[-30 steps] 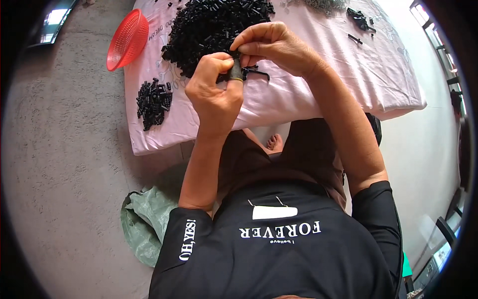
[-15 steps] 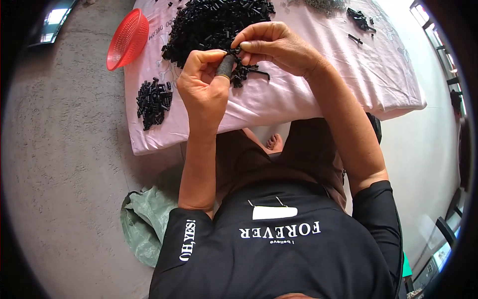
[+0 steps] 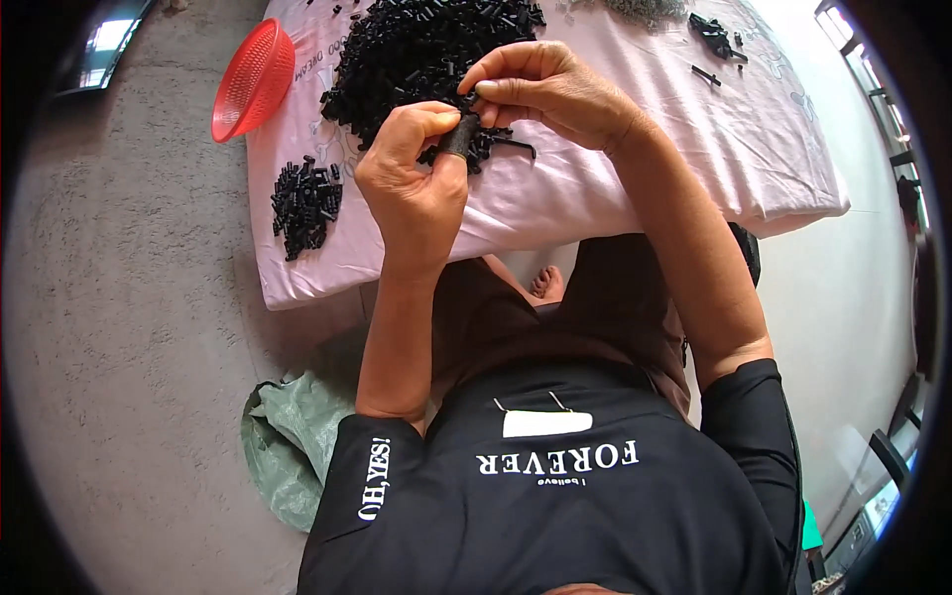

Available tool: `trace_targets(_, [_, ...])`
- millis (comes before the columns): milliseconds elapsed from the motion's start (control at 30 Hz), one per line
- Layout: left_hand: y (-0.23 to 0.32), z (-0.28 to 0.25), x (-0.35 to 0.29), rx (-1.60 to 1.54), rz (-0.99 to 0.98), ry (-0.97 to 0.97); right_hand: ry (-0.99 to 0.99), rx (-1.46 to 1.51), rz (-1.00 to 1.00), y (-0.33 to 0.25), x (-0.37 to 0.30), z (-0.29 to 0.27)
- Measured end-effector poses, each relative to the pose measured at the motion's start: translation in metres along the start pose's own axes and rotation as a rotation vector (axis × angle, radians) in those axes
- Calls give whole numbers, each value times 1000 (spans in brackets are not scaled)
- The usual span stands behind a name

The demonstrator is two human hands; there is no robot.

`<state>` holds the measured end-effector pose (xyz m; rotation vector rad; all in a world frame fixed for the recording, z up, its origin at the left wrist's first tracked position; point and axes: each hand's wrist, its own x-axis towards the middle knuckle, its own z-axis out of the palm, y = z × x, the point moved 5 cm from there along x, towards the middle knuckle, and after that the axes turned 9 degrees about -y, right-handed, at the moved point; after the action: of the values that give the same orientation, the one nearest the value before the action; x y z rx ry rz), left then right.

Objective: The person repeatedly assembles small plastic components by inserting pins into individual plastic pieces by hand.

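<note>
Over the near edge of a big heap of small black plastic pieces (image 3: 397,69), my two hands meet fingertip to fingertip. My left hand (image 3: 412,183) is closed, with a dark sleeve (image 3: 459,137) covering its thumb. Its fingers pinch a small black plastic piece (image 3: 468,102), mostly hidden by the fingertips. From the right, my right hand (image 3: 565,94) comes in, its thumb and index finger pinched at the same piece. Just below the hands lies a little cluster of black parts with a longer bent rod (image 3: 516,147).
A pink cloth (image 3: 605,193) covers the work surface. Left of the heap are a red perforated basket (image 3: 256,79) and a smaller pile of black pieces (image 3: 305,208). Grey small parts (image 3: 645,10) and more black parts (image 3: 716,38) lie far right. A green plastic bag (image 3: 293,436) rests on the floor.
My left hand has shifted slightly right and its covered thumb has turned a little. My right hand has hardly moved; both still pinch at the fingertips.
</note>
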<state>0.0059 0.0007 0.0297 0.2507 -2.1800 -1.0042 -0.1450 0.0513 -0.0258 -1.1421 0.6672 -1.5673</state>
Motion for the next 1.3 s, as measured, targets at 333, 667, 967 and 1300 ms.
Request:
trace_targets(333, [9,1,2,213,99,-39,1,-30,-5,0,0,0])
trace_targets(667, [21,-1,7,309,136,-133,-11,-104,4,0,0,1])
trace_targets(967, [27,-1,9,349,123,-199,-27,-192,-10,-6,0,4])
trace_targets(1300, [22,2,10,296,132,-141,-46,-121,-30,-4,0,5])
